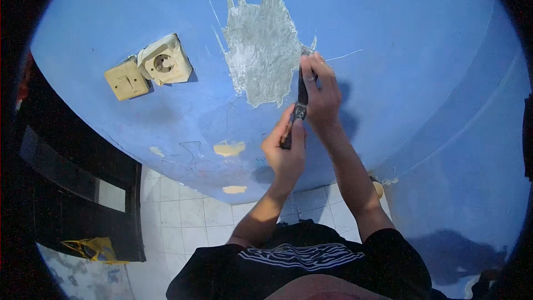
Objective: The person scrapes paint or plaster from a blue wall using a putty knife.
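Head view: left hand (287,158) grasps the near end of a long, dark, scraper-like tool (302,89); right hand (324,94) grips its far part. Tool sits at right edge of rough grey patch (260,50) on blue painted wall (400,39). Left of patch: cream square socket (166,62), yellowish square switch (127,80) beside it. Near: white tiled floor (191,208), black shirt (222,272).

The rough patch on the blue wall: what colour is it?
The rough patch is mottled grey; the head view shows it best.
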Demonstrator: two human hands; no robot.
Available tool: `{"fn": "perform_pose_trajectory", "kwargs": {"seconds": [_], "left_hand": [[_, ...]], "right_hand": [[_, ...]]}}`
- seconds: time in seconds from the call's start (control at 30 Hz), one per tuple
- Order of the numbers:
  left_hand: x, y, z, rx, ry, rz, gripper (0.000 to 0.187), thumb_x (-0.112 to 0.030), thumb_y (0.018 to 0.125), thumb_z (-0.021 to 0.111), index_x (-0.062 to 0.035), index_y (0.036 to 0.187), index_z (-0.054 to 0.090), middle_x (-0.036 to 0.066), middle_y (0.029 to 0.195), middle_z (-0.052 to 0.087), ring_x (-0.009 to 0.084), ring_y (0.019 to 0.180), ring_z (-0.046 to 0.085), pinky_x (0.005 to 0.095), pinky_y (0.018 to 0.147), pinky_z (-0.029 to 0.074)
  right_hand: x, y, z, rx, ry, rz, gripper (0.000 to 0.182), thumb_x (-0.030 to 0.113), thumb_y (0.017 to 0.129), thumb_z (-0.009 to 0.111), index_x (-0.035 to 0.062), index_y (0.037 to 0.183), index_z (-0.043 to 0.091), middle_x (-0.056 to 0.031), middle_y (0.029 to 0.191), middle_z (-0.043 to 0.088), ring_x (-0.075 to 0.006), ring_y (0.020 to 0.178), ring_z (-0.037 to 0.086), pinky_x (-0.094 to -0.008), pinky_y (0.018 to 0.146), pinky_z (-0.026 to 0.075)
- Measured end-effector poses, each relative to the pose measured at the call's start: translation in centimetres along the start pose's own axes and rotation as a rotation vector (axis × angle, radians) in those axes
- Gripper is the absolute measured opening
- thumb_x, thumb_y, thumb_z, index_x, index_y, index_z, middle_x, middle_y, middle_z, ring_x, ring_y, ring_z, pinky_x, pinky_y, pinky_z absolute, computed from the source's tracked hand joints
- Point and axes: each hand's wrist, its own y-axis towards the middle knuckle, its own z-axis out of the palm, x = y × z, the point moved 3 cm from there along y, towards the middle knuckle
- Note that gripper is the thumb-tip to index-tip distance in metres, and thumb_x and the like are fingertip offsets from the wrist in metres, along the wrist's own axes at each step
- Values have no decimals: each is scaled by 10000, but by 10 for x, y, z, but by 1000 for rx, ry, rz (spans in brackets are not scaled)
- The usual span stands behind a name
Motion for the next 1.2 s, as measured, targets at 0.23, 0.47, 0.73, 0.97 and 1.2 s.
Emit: {"fn": "perform_pose_trajectory", "kwargs": {"seconds": [0.23, 0.47, 0.73, 0.97, 1.2], "left_hand": [[-3, 3, 3, -254, -82, 228, 280, 1, 935, 584, 54, 1207, 628, 63, 971, 656, 86, 787, 587, 221, 691, 489], [23, -9, -2, -84, -343, 50, 477, -296, 1002, 440, 121, 1173, 593, 212, 1054, 663, 245, 954, 649, 360, 854, 512], [22, -20, -25, -192, -949, -368, 638, -441, 958, 364, 122, 1179, 568, 294, 1177, 617, 360, 1075, 623, 486, 949, 485], [62, -21, -14, -263, -522, 3, 413, -193, 908, 561, 147, 1143, 567, 256, 1076, 629, 322, 962, 642, 396, 783, 570], [25, 19, -18, -157, 26, 641, 286, -164, 894, 628, 85, 1033, 638, 217, 1006, 667, 329, 931, 661, 419, 837, 534]], "right_hand": [[5, -7, 6, 55, -6, 2, 494, 64, 811, 605, -18, 1295, 553, -195, 1257, 561, -394, 1203, 551, -461, 1016, 485], [-3, 1, 2, 47, -19, -106, 451, 58, 790, 631, -22, 1232, 598, -180, 1202, 596, -363, 1194, 564, -447, 989, 509], [12, -25, 16, 36, -9, -53, 359, 55, 799, 666, -7, 1152, 655, -142, 1147, 632, -318, 1136, 612, -417, 957, 541], [1, -32, 21, -31, 49, -149, 342, 43, 823, 647, -16, 1160, 649, -148, 1186, 613, -324, 1181, 585, -418, 975, 534], [-6, 1, 12, 59, 12, -55, 376, 36, 832, 634, -14, 1204, 630, -150, 1193, 597, -336, 1175, 582, -419, 967, 532]]}}
